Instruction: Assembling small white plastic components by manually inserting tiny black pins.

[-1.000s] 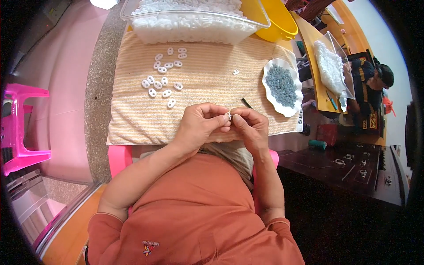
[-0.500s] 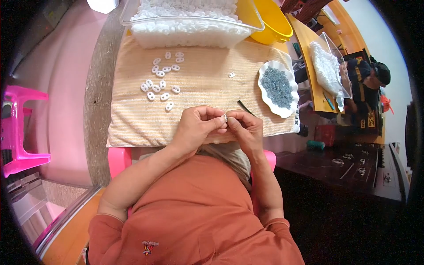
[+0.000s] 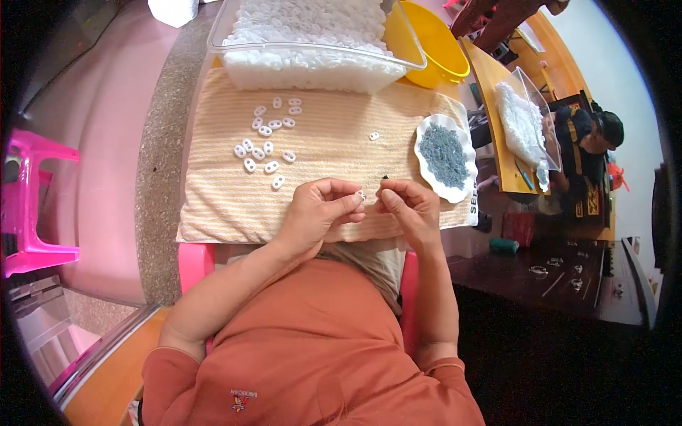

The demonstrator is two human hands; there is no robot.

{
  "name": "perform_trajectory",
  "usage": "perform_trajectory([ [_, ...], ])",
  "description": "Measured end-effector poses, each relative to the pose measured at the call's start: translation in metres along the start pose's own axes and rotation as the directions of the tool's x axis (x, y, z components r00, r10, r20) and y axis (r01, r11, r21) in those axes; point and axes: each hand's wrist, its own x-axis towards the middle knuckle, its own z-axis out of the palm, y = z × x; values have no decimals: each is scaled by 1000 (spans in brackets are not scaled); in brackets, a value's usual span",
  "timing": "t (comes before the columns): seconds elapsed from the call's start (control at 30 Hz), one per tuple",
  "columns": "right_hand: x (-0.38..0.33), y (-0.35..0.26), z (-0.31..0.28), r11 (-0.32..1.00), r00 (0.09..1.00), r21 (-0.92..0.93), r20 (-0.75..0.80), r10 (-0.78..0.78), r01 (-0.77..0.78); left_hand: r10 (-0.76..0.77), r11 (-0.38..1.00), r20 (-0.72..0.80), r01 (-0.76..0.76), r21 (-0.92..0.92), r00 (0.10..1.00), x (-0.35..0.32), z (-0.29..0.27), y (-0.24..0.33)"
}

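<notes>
My left hand is closed in a pinch over the near edge of the towel. Between its thumb and forefinger sits a small white two-hole piece, mostly covered by the fingertips. Just to the right, my right hand has thumb and forefinger pressed together; I cannot make out what they hold. Behind those fingers shows the tip of a thin dark stick. Several white oval two-hole pieces lie loose on the left of the striped towel. A single similar piece lies apart, right of the middle.
A clear bin full of white pieces stands at the far edge, beside a yellow basin. On the right, a white wavy-rimmed dish holds small grey-blue bits. A person sits at another table. A pink stool stands left.
My right hand has moved right, away from my left, leaving a gap between the fingertips. It now covers most of the dark stick. The whole view has shifted slightly.
</notes>
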Motion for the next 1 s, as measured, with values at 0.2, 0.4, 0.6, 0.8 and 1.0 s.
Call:
perform_trajectory([
  [0.2, 29, -9, -5, 977, 990, -163, 22, -139, 141, 20, 998, 29, -18, -54, 999, 1, 1, 3],
  [0.4, 67, -39, 26, 875, 922, -316, 253, -294, 366, -109, 994, 100, 109, 5, 989, -1, 4, 4],
  [0.6, 114, -43, 78, 685, 828, -480, 422, -368, 549, -168, 984, 135, 158, 86, 976, -2, 1, 1],
  [0.8, 138, -39, 107, 423, 825, -711, 513, -237, 562, -161, 985, 210, 143, 96, 965, 3, -6, -1],
  [1.0, 134, -41, 112, 411, 837, -730, 498, -227, 546, -154, 986, 206, 138, 89, 966, 3, -5, -3],
])
